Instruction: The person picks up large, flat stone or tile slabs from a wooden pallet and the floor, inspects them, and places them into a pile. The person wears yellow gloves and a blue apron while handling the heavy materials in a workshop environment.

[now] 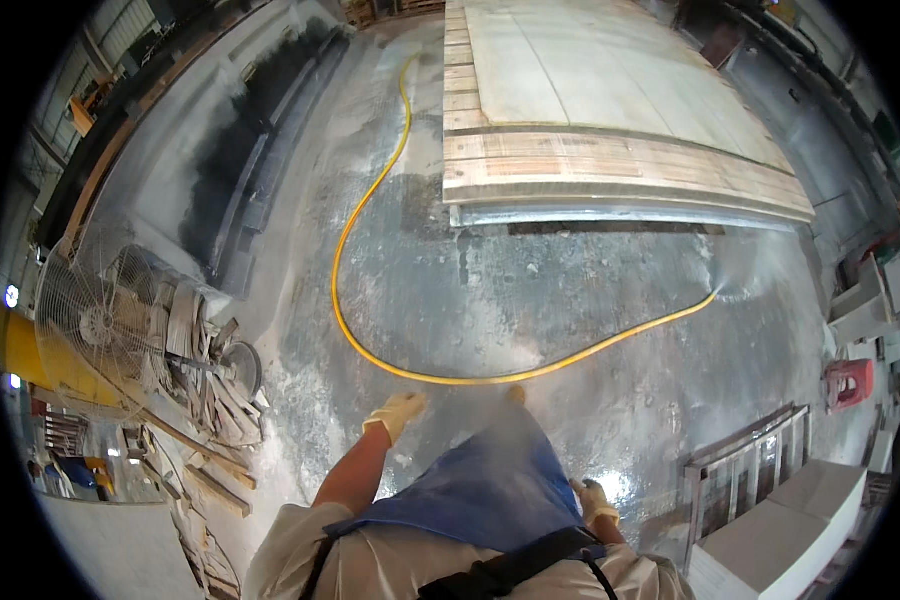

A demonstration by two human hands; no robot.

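My left hand (pixel 397 414), in a pale cream work glove, hangs over the wet floor at my left side. Its fingers are loosely bent and it holds nothing. On the other side, my right hand (pixel 594 498), gloved likewise, is beside my blue apron (pixel 480 475), its fingers slightly apart and nothing visible in them. A yellow hose (pixel 335 270) curves across the floor ahead of both hands, touching neither. Water sprays from the hose's right end. The middle of the picture is slightly hazy over the apron.
A slatted wooden platform (pixel 610 150) bearing a pale sheet stands ahead. At left are a caged fan (pixel 100 320) and scrap strips (pixel 215 390). To the right are a metal frame (pixel 750 460), pale slabs (pixel 780 530) and a red plastic stool (pixel 849 384). The concrete floor (pixel 490 300) is wet.
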